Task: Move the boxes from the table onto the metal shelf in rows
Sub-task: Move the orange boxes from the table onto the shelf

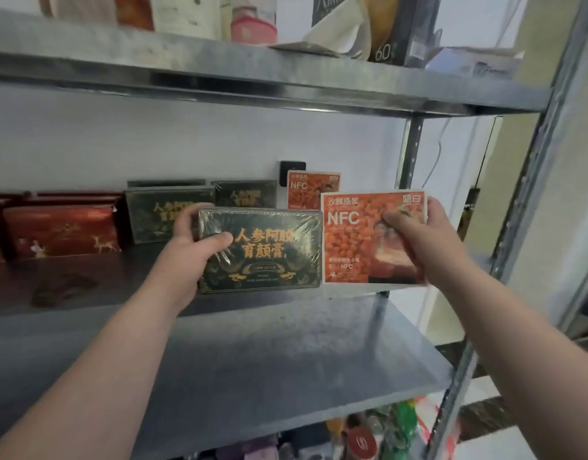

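Partly stocked shelf (286, 343), hands (193, 240) (418, 234) gripping two boxes (262, 257) (355, 247)

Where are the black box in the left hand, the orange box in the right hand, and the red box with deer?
black box (264, 253): head view, on its gold writing.
orange box (352, 247): head view, middle of its front.
red box (63, 234): head view, middle of its front.

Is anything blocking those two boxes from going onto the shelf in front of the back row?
Nothing visible. The left hand holds the dark box, the right hand the orange box; the metal shelf under them shows bare, the back row behind.
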Action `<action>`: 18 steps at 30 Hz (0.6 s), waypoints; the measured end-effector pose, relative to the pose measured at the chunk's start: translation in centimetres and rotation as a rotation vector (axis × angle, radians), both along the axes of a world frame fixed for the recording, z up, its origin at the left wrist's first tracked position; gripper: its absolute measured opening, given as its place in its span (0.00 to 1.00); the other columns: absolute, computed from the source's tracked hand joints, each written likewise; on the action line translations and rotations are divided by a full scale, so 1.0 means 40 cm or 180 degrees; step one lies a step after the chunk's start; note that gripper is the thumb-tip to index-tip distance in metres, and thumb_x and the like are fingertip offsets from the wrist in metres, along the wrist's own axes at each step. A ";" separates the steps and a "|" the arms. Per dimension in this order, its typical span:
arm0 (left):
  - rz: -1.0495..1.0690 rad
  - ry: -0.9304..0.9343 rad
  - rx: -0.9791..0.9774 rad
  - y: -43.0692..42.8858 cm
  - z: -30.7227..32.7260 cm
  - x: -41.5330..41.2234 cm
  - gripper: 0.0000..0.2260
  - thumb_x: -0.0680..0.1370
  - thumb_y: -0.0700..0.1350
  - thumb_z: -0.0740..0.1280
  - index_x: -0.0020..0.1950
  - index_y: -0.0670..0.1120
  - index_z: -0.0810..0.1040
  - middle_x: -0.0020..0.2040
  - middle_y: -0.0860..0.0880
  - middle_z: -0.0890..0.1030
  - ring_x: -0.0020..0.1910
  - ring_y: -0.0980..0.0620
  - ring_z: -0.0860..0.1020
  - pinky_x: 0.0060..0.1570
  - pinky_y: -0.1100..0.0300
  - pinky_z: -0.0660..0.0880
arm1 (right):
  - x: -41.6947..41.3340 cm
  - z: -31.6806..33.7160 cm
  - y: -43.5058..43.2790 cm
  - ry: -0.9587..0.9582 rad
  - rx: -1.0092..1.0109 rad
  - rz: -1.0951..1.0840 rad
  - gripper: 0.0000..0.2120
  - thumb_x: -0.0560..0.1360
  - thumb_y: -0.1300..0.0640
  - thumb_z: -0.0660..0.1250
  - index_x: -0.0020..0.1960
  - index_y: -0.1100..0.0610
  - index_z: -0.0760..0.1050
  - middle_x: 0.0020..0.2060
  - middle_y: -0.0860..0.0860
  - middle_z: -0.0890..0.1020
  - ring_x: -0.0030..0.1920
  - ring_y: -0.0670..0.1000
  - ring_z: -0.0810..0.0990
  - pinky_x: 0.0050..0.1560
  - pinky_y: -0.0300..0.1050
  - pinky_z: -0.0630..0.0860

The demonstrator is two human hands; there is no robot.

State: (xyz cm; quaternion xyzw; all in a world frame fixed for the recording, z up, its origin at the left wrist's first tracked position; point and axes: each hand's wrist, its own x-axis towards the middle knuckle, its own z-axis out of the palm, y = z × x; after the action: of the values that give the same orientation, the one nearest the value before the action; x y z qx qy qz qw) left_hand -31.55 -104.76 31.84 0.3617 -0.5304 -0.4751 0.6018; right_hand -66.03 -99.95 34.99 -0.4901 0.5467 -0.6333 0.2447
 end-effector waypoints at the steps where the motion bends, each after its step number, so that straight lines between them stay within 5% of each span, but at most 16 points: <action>1: 0.0042 -0.0029 -0.0020 -0.030 0.009 -0.007 0.24 0.76 0.33 0.70 0.62 0.60 0.74 0.58 0.47 0.81 0.54 0.44 0.82 0.53 0.44 0.80 | -0.001 0.004 -0.034 0.0062 -0.0092 -0.0068 0.28 0.71 0.48 0.78 0.66 0.47 0.70 0.52 0.48 0.86 0.50 0.52 0.86 0.56 0.57 0.82; 7: 0.0241 -0.0428 0.0135 -0.192 0.020 -0.064 0.24 0.74 0.34 0.73 0.59 0.60 0.73 0.59 0.44 0.80 0.54 0.44 0.83 0.57 0.43 0.79 | -0.033 -0.030 -0.230 0.0174 -0.0346 -0.0159 0.32 0.77 0.52 0.73 0.74 0.38 0.60 0.56 0.45 0.82 0.53 0.47 0.83 0.48 0.38 0.78; 11: 0.0729 -0.0924 -0.0047 -0.266 0.020 -0.110 0.25 0.75 0.34 0.72 0.65 0.56 0.69 0.52 0.53 0.78 0.46 0.53 0.81 0.49 0.54 0.80 | -0.073 -0.055 -0.327 0.0415 -0.0451 0.0005 0.31 0.79 0.56 0.70 0.75 0.44 0.58 0.49 0.37 0.78 0.44 0.35 0.81 0.42 0.31 0.76; 14: 0.1254 -0.1784 -0.0353 -0.308 0.017 -0.125 0.30 0.74 0.38 0.74 0.71 0.57 0.68 0.58 0.54 0.74 0.54 0.54 0.77 0.59 0.53 0.76 | -0.113 -0.053 -0.405 0.0674 -0.0297 0.0032 0.29 0.78 0.57 0.72 0.72 0.46 0.61 0.46 0.39 0.79 0.46 0.41 0.80 0.47 0.39 0.76; 16: 0.1823 -0.2894 -0.0827 -0.329 0.013 -0.138 0.36 0.71 0.45 0.76 0.75 0.57 0.65 0.70 0.48 0.67 0.68 0.47 0.67 0.72 0.47 0.64 | -0.138 -0.044 -0.452 0.1073 -0.0191 0.0010 0.28 0.75 0.58 0.75 0.67 0.46 0.63 0.48 0.44 0.80 0.45 0.44 0.80 0.43 0.32 0.74; 18: 0.2182 -0.4187 -0.1470 -0.345 0.009 -0.164 0.41 0.68 0.54 0.77 0.77 0.58 0.62 0.73 0.48 0.65 0.73 0.43 0.60 0.74 0.40 0.55 | -0.156 -0.034 -0.488 0.1620 -0.0176 -0.0020 0.30 0.72 0.57 0.78 0.68 0.47 0.67 0.57 0.50 0.77 0.49 0.46 0.78 0.44 0.31 0.72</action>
State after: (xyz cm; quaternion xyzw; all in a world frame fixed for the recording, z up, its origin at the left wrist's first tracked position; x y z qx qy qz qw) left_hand -38.10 -118.57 32.20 0.5786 -0.7226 0.1724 0.3367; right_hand -72.25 -119.45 33.61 -0.6385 0.5747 -0.5050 0.0837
